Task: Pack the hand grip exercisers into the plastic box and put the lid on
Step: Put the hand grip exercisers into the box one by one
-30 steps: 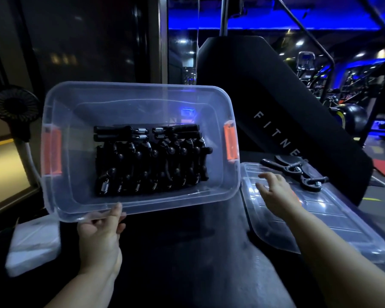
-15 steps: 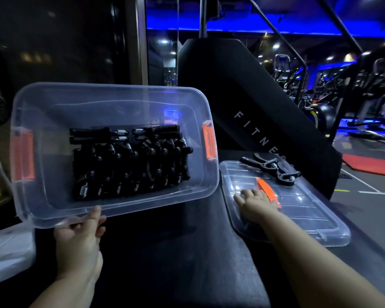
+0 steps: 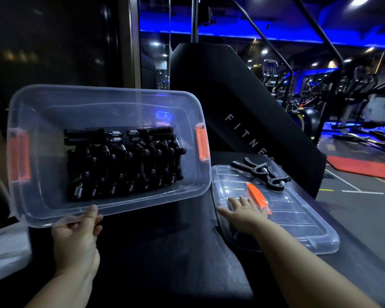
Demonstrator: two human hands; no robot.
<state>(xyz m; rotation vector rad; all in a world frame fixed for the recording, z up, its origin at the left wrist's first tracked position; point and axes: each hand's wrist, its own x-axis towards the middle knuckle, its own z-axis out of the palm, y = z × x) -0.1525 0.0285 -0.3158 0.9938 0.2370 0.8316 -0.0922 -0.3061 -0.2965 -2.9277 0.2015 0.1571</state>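
Observation:
A clear plastic box (image 3: 111, 98) with orange side latches is tilted toward me, and my left hand (image 3: 77, 235) grips its near rim. Several black hand grip exercisers (image 3: 122, 162) with metal springs lie packed in rows on its bottom. To the right, the clear lid (image 3: 298, 221) lies flat on the dark surface. My right hand (image 3: 246, 211) rests flat on the lid's near left part, fingers spread, touching an orange latch piece (image 3: 257, 196). Two more black exercisers (image 3: 261, 173) lie at the lid's far edge.
A black padded surface (image 3: 165, 252) carries everything. Behind stands a black slanted panel (image 3: 231, 103) marked FITNESS. Something white (image 3: 7, 254) lies at the lower left. Gym machines (image 3: 309, 107) and a red mat (image 3: 362, 168) fill the right background.
My right hand pulled back from near the two loose exercisers and settled flat on the lid's near part. The orange piece on the lid came into sight. The left hand kept hold of the tilted box.

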